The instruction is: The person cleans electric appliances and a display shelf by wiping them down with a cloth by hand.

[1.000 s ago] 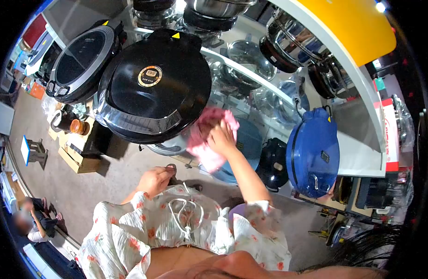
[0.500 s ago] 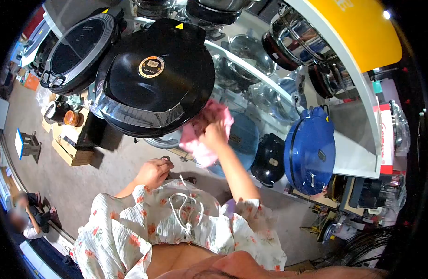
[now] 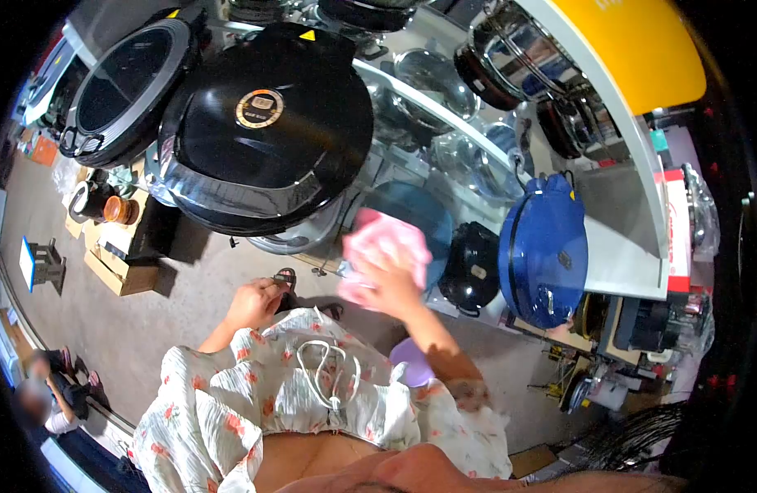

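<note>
My right hand [image 3: 392,287] grips a pink cloth [image 3: 386,238], its fingers pressed into the folds. The cloth hangs bunched in front of a blue translucent tub [image 3: 411,215], apart from the big black electric griddle [image 3: 267,131] with a glossy lid and a round control label. My left hand [image 3: 253,302] is held low in front of my body, fingers curled in; nothing shows in it. To the right of the cloth are a small black appliance [image 3: 470,267] and an upright blue round griddle [image 3: 544,251].
Another round griddle [image 3: 132,82] stands at the far left of the shelf. Glass lids [image 3: 436,82] and steel pots [image 3: 518,57] fill the glass shelving. Cardboard boxes [image 3: 119,271] and a small stool [image 3: 41,263] are on the floor. A person [image 3: 54,394] is at the lower left.
My right hand has drawn the cloth away from the black griddle's edge, slightly right and towards me. My left hand has shifted slightly left. The camera view has moved slightly.
</note>
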### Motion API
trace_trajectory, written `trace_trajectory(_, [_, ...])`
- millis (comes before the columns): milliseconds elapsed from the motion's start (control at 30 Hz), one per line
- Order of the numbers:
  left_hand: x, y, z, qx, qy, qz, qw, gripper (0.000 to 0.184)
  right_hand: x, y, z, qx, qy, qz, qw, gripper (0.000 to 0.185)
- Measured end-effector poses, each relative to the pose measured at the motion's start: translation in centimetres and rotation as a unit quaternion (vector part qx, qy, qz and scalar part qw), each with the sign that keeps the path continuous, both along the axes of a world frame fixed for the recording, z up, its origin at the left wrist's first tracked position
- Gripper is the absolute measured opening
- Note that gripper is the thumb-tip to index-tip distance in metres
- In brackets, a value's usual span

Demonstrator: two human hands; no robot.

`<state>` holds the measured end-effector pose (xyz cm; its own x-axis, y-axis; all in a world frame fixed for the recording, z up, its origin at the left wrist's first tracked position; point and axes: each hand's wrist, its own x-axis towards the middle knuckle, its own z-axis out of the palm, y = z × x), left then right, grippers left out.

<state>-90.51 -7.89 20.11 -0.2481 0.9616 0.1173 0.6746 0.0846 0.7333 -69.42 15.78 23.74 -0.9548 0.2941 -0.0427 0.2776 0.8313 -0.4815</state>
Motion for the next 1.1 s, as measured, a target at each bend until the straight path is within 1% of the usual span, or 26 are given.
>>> trace_trajectory(33, [0.1, 0.4, -0.4, 0.002, -0.003, -0.007, 1.000, 0.025, -3.9, -2.0, 2.0, 0.099, 0.042, 0.017, 0.994, 0.064])
trace_trajectory(100, [0.6, 0.9, -0.6, -0.002, -0.007, -0.034, 0.999, 0.025, -8.0, -4.3, 0.8, 0.094, -0.038, 0.018, 0.995, 0.057])
trace_trajectory(167, [0.4, 1.6, -0.4, -0.011, -0.003, -0.066, 0.998, 0.025, -8.5, -5.0, 0.6, 0.177, 0.023, -0.006, 0.984, 0.053])
trace_trajectory(200, [0.5, 1.7, -0.3, -0.003, 0.008, -0.066, 0.998, 0.025, -7.4, -4.5, 0.7, 0.161, 0.037, 0.015, 0.986, 0.057])
trace_trajectory(267, [0.3, 1.5, -0.4, -0.016, 0.019, -0.071, 0.997, 0.025, -2.7, -3.2, -0.9, 0.237, 0.038, -0.019, 0.971, 0.054])
trace_trajectory(300, [0.1, 1.4, -0.5, -0.023, 0.025, -0.072, 0.997, 0.026, 1.1, -2.0, -1.2, 0.245, 0.019, -0.034, 0.969, 0.050])
trace_trajectory(333, [-0.1, 1.2, -0.9, -0.018, 0.026, -0.071, 0.997, 0.026, 4.1, -1.0, 0.5, 0.234, -0.006, -0.068, 0.970, 0.048])
trace_trajectory(400, [-0.1, 0.6, -1.7, -0.010, 0.026, -0.064, 0.998, 0.026, 11.5, 1.0, -1.0, 0.214, -0.077, -0.181, 0.957, 0.044])
trace_trajectory(433, [0.1, 0.4, -1.5, -0.031, 0.020, -0.059, 0.998, 0.025, 15.2, 1.9, -1.8, 0.263, -0.099, -0.207, 0.937, 0.046])
trace_trajectory(467, [0.3, 0.2, -0.8, -0.052, 0.016, -0.053, 0.997, 0.023, 16.2, 2.0, -0.3, 0.270, -0.097, -0.222, 0.932, 0.049])
trace_trajectory(500, [0.5, 0.0, -0.4, -0.074, 0.011, -0.050, 0.996, 0.021, 16.1, 1.8, 0.3, 0.259, -0.122, -0.224, 0.932, 0.054])
trace_trajectory(567, [1.0, -0.2, -0.5, -0.087, 0.017, -0.047, 0.995, 0.020, 13.1, 1.0, 0.1, 0.239, -0.129, -0.223, 0.936, 0.059])
trace_trajectory(600, [1.2, -0.2, -0.7, -0.093, 0.020, -0.049, 0.994, 0.020, 10.8, 0.6, -1.0, 0.247, -0.054, -0.186, 0.949, 0.061])
trace_trajectory(633, [1.3, -0.1, -1.2, -0.083, 0.025, -0.060, 0.994, 0.021, 8.2, 0.1, -2.0, 0.247, -0.024, -0.139, 0.959, 0.061])
trace_trajectory(700, [1.4, 0.1, -2.9, -0.061, 0.034, -0.086, 0.994, 0.024, 1.6, -2.0, -1.9, 0.289, -0.016, -0.066, 0.955, 0.058])
trace_trajectory(733, [1.5, 0.4, -3.6, -0.059, 0.024, -0.098, 0.993, 0.024, -2.2, -2.8, -1.4, 0.268, 0.055, -0.052, 0.961, 0.054])
trace_trajectory(800, [1.6, 1.1, -4.3, -0.053, 0.006, -0.120, 0.991, 0.024, -7.5, -4.6, -0.6, 0.189, -0.002, -0.008, 0.982, 0.038])
trace_trajectory(833, [1.7, 1.5, -3.9, -0.064, 0.016, -0.139, 0.988, 0.024, -9.1, -5.6, -0.4, 0.187, -0.036, -0.002, 0.982, 0.037])
trace_trajectory(900, [1.4, 2.3, -2.5, -0.087, 0.042, -0.177, 0.979, 0.025, -8.6, -5.3, 1.5, 0.134, -0.045, 0.018, 0.990, 0.047])
trace_trajectory(967, [1.2, 2.7, -2.0, -0.084, 0.029, -0.182, 0.979, 0.025, -5.4, -3.7, -1.3, 0.149, 0.052, -0.019, 0.987, 0.063])
trace_trajectory(1000, [1.1, 2.8, -2.0, -0.083, 0.029, -0.177, 0.980, 0.025, -2.8, -2.8, -0.8, 0.146, 0.017, -0.067, 0.987, 0.072])
trace_trajectory(1033, [1.0, 2.6, -2.1, -0.084, 0.029, -0.172, 0.981, 0.024, 0.5, -1.3, -1.4, 0.161, 0.033, -0.112, 0.980, 0.075])
trace_trajectory(1067, [0.9, 2.4, -2.6, -0.069, 0.033, -0.162, 0.984, 0.023, 3.6, -0.1, -0.8, 0.117, 0.014, -0.187, 0.975, 0.073])
trace_trajectory(1100, [0.8, 2.1, -2.9, -0.071, 0.030, -0.158, 0.984, 0.022, 7.5, 1.4, -1.8, 0.193, -0.023, -0.218, 0.956, 0.072])
